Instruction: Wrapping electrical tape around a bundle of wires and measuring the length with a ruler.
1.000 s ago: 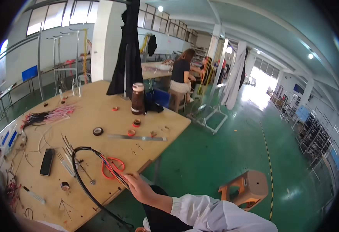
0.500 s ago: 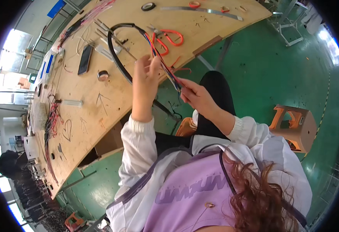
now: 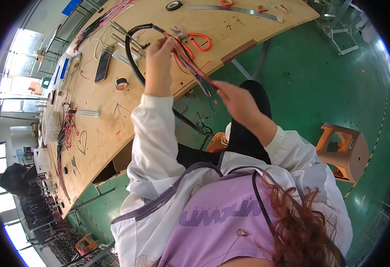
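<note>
A thick black cable (image 3: 131, 55) arches over metal pegs on the wooden table, and several thin coloured wires (image 3: 194, 71) fan out of its end. My left hand (image 3: 160, 64) is closed on the wire bundle near where it leaves the black sheath. With pinched fingers, my right hand (image 3: 238, 101) holds reddish wires from that bundle, pulled out toward me. Other wire ends, dark and blue, hang loose between my hands above the table's edge. Red-handled scissors (image 3: 200, 42) lie just beyond the wires.
The wooden table (image 3: 101, 104) carries a phone (image 3: 102, 66), a tape roll (image 3: 121, 83), metal pegs (image 3: 123, 32), a black tape roll (image 3: 173, 6), a steel ruler (image 3: 235, 12) and wire bundles (image 3: 65, 129). A brown stool (image 3: 354, 153) stands on the green floor to the right.
My left hand has moved up along the bundle, closing near the sheath end. My right hand has shifted slightly right and now draws reddish wires apart from the others, whose ends hang free.
</note>
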Tool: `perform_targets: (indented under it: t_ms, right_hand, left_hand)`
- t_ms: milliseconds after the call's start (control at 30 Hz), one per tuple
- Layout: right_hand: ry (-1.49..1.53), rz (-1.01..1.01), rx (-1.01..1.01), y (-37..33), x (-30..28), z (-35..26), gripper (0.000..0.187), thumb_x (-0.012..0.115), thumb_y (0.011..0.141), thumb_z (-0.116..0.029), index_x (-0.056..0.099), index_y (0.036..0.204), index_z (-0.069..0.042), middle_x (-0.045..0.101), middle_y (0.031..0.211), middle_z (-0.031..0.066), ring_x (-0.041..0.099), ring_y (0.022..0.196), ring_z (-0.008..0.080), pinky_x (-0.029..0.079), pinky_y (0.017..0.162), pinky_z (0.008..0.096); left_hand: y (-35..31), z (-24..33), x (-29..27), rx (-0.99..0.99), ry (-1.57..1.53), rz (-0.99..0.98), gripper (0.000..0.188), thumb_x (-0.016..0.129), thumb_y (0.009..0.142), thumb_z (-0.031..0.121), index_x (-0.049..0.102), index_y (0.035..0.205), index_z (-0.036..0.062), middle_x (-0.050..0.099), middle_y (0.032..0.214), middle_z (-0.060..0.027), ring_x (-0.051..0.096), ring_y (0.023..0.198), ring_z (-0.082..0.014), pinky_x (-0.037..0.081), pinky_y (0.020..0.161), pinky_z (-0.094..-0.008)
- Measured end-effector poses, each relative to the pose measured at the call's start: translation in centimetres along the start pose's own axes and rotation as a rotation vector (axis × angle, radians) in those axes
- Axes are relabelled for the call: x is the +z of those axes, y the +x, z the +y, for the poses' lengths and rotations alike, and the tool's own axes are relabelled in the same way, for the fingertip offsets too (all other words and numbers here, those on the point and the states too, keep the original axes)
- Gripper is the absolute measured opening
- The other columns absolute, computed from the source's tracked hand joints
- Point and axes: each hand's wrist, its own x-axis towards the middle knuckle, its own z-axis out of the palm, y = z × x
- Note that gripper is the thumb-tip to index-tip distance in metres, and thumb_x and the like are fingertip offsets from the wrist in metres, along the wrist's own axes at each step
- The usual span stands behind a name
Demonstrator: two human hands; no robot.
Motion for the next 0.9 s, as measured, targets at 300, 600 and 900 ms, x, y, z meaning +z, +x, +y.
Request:
perform_targets:
  t_ms: [300, 600, 900]
  right_hand:
    - [0.097, 0.064, -0.058, -0.3, -5.5, 0.7, 0.023, 0.053, 0.084, -0.007, 0.055, 0.105, -0.001, 0.055, 0.1, 0.0138, 0.056, 0.088, 0.0279, 0.045, 0.076, 0.029]
    - [0.951, -0.5, 0.568, -4.0, -2.1, -2.9, 0.03, 0.045, 0.092, -0.022, 0.053, 0.107, 0.003, 0.059, 0.094, 0.007, 0.057, 0.089, 0.0125, 0.045, 0.079, 0.0268]
    - [1.0, -0.406, 0.792, -4.6, -2.4, -4.5, 0.018, 0.052, 0.088, -0.013, 0.055, 0.094, 0.004, 0.061, 0.076, 0.0082, 0.061, 0.068, 0.0135, 0.049, 0.062, 0.0242]
  left_hand:
    - [-11.4, -4.5, 1.5, -0.342, -1.044, -0.352, 0.022, 0.035, 0.094, 0.025, 0.045, 0.087, 0.0064, 0.036, 0.065, -0.0004, 0.041, 0.06, -0.0157, 0.047, 0.07, -0.0337]
    - [-13.3, -4.2, 1.9, -0.345, -0.965, -0.316, 0.016, 0.033, 0.095, 0.015, 0.045, 0.095, 0.0046, 0.058, 0.103, -0.0177, 0.054, 0.104, -0.0301, 0.042, 0.091, -0.0376]
    - [-13.8, -4.2, 2.1, -0.387, -0.897, -0.346, 0.016, 0.032, 0.095, 0.013, 0.045, 0.096, 0.0047, 0.06, 0.097, -0.0196, 0.054, 0.104, -0.0319, 0.045, 0.088, -0.0361]
